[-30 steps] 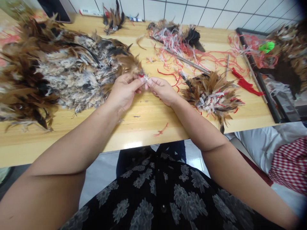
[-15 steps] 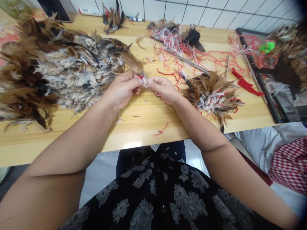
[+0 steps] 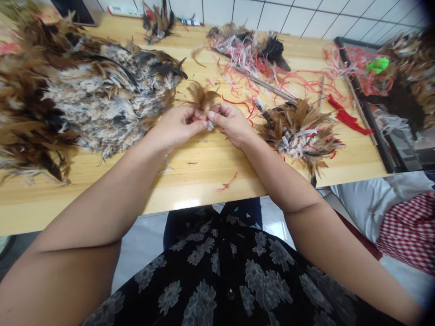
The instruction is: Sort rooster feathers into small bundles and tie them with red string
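My left hand (image 3: pixel 178 129) and my right hand (image 3: pixel 230 124) meet over the middle of the wooden table (image 3: pixel 204 163). Both pinch the base of a small tuft of brown feathers (image 3: pixel 203 97), which is bound with red thread. The tuft stands up above my fingers, apart from the big heap of brown, grey and white feathers (image 3: pixel 81 97) on the left.
A smaller bundle of brown feathers with white and red strings (image 3: pixel 301 131) lies to the right. Tangled red and white strings (image 3: pixel 251 59) with thin sticks cover the far side. A black-framed tray (image 3: pixel 380 117) holds more feathers at far right. A red scrap (image 3: pixel 228 183) lies near the front edge.
The small tuft has come away from the big heap and now stands upright between my fingers. Both hands have shifted slightly to the right and closer together.
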Demonstrator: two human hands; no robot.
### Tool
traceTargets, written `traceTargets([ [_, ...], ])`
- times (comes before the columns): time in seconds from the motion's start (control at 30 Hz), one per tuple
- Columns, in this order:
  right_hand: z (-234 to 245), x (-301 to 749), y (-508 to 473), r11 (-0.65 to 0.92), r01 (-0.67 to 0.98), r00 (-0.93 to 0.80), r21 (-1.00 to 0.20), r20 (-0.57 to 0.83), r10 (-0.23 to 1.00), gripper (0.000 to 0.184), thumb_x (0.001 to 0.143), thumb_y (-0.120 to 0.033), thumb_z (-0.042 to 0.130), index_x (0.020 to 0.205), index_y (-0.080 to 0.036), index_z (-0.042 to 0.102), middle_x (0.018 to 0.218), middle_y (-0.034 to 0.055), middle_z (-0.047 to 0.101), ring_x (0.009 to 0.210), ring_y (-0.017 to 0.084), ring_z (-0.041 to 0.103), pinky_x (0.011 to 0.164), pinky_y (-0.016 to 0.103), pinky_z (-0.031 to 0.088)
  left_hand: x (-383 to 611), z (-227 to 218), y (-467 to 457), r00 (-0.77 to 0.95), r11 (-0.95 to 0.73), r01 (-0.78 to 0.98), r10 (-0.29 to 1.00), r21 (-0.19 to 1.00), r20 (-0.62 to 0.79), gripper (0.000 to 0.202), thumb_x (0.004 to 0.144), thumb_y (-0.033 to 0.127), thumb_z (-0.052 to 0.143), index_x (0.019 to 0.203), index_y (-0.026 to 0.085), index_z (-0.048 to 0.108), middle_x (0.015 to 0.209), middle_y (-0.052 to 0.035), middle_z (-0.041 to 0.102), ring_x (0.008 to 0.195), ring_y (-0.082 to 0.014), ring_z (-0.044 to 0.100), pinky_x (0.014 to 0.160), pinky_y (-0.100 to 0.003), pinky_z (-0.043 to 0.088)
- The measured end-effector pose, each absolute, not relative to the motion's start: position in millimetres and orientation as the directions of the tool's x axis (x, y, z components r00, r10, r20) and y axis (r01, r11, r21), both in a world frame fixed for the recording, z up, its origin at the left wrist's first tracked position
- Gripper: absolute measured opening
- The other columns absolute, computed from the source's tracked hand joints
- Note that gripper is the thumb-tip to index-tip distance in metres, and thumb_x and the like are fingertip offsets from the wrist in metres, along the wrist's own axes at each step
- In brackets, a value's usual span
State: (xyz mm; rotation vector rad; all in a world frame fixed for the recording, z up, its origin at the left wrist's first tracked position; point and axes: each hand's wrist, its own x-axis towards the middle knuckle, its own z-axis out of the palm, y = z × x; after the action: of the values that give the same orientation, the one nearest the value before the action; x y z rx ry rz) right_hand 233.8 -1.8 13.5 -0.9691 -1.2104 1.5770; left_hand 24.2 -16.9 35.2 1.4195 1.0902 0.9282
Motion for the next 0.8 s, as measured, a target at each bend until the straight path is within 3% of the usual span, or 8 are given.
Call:
traceTargets([
  [0.17, 18, 238, -1, -0.233, -0.326, -0.206, -0.916, -0.172, 0.963, 0.050, 0.111, -0.023, 0.103, 0.096, -0.025, 0.055, 0.076, -0.0134, 0.047, 0.064, 0.007, 0.033, 0.059, 0.018, 0.030, 32, 34, -19, 0.282, 0.057, 0.012, 0.958, 0.998, -0.058, 0.027, 0.098, -0.007, 0.087, 0.098, 0.020, 0.088, 0.092, -0.0026, 0.081, 0.081, -0.0190, 0.072, 0.074, -0.027, 0.055],
  [0.37, 17, 238, -1, -0.234, -0.395, -0.218, -0.888, -0.157, 0.963, 0.054, 0.110, -0.026, 0.106, 0.096, -0.026, 0.054, 0.072, -0.0141, 0.049, 0.061, 0.006, 0.034, 0.055, 0.016, 0.031, 40, 38, -28, 0.365, 0.186, -0.083, 0.920, 0.979, -0.144, 0.024, 0.109, -0.003, 0.086, 0.097, 0.017, 0.090, 0.093, -0.0063, 0.086, 0.080, -0.0166, 0.076, 0.076, -0.024, 0.060],
  [0.47, 13, 235, -1, -0.219, -0.370, -0.245, -0.903, -0.132, 0.960, 0.056, 0.109, -0.029, 0.107, 0.095, -0.025, 0.053, 0.073, -0.0135, 0.051, 0.060, 0.005, 0.037, 0.055, 0.015, 0.031, 44, 41, -31, 0.360, 0.198, -0.085, 0.920, 0.977, -0.155, 0.031, 0.115, -0.003, 0.083, 0.091, 0.016, 0.088, 0.088, -0.0062, 0.085, 0.075, -0.0145, 0.074, 0.071, -0.022, 0.057],
  [0.57, 6, 234, 1, -0.200, -0.331, -0.285, -0.922, -0.105, 0.953, 0.054, 0.110, -0.031, 0.107, 0.097, -0.025, 0.055, 0.073, -0.0132, 0.055, 0.061, 0.005, 0.045, 0.058, 0.015, 0.040, 47, 44, -34, 0.336, 0.199, -0.086, 0.928, 0.976, -0.160, 0.038, 0.116, -0.006, 0.079, 0.086, 0.016, 0.085, 0.083, -0.0054, 0.083, 0.072, -0.0133, 0.074, 0.067, -0.019, 0.055],
  [0.8, -4, 233, 8, -0.141, -0.279, -0.394, -0.950, -0.021, 0.919, 0.063, 0.097, -0.049, 0.117, 0.099, -0.026, 0.059, 0.072, -0.0125, 0.064, 0.065, 0.007, 0.060, 0.064, 0.016, 0.054, 48, 46, -33, 0.300, 0.277, -0.188, 0.930, 0.942, -0.214, 0.030, 0.112, -0.001, 0.088, 0.087, 0.015, 0.086, 0.082, -0.0057, 0.082, 0.070, -0.0142, 0.076, 0.066, -0.018, 0.062],
])
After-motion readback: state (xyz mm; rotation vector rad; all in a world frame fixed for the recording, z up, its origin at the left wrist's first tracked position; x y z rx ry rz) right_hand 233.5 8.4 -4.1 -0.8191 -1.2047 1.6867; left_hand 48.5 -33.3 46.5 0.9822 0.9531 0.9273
